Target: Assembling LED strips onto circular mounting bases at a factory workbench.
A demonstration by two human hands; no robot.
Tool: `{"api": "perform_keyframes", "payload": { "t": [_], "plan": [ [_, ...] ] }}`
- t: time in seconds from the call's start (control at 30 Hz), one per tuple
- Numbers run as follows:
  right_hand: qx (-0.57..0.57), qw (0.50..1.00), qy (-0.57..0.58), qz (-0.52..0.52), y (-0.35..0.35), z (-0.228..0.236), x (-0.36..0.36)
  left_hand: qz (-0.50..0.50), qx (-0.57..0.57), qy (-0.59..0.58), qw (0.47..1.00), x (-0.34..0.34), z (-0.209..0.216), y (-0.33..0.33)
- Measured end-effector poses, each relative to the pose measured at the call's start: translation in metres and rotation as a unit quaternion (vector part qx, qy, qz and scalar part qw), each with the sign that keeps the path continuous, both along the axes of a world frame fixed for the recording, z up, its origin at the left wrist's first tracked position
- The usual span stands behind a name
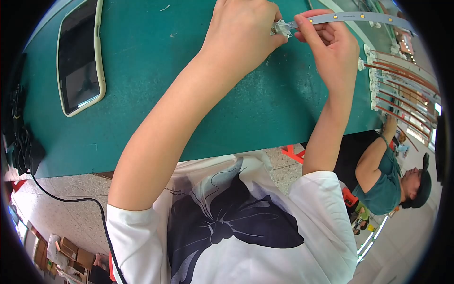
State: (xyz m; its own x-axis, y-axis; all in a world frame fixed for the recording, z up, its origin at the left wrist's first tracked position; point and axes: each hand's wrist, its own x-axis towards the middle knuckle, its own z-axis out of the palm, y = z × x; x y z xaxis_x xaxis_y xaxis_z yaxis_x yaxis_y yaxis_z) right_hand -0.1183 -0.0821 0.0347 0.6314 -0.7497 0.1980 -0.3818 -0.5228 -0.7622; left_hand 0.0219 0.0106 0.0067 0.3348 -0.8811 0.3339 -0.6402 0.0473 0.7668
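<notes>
Strip of flat, pale-grey material with small yellow squares [362, 16], pinched near one end by right hand [335, 45], above green bench top [293, 99]. Left hand [246, 26] curled, gripping crumpled whitish piece [283, 29] at that end. Probably mid-job: both parts already together; fastening and remaining work impossible to tell.

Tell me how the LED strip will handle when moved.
The LED strip is probably light, being a thin, narrow band pinched in the right hand. It may be springy rather than limp, as it extends smoothly past the grip. Its exposed yellow chips could be fragile.
</notes>
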Motion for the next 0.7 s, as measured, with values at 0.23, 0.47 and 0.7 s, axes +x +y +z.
{"api": "perform_keyframes", "payload": {
  "t": [0.23, 0.47, 0.7],
  "plan": [
    [-0.014, 1.000, 0.014, -0.006, 0.001, 0.002, -0.001, 0.001, -0.011, 0.000, 1.000, -0.002, -0.001, -0.001],
    [-0.071, 0.995, 0.059, -0.023, 0.021, 0.020, 0.015, -0.006, -0.009, -0.001, 1.000, 0.000, -0.001, 0.001],
    [-0.138, 0.987, 0.080, 0.006, 0.019, 0.013, 0.014, 0.007, -0.012, -0.006, 1.000, 0.002, -0.005, -0.001]
  ]
}}
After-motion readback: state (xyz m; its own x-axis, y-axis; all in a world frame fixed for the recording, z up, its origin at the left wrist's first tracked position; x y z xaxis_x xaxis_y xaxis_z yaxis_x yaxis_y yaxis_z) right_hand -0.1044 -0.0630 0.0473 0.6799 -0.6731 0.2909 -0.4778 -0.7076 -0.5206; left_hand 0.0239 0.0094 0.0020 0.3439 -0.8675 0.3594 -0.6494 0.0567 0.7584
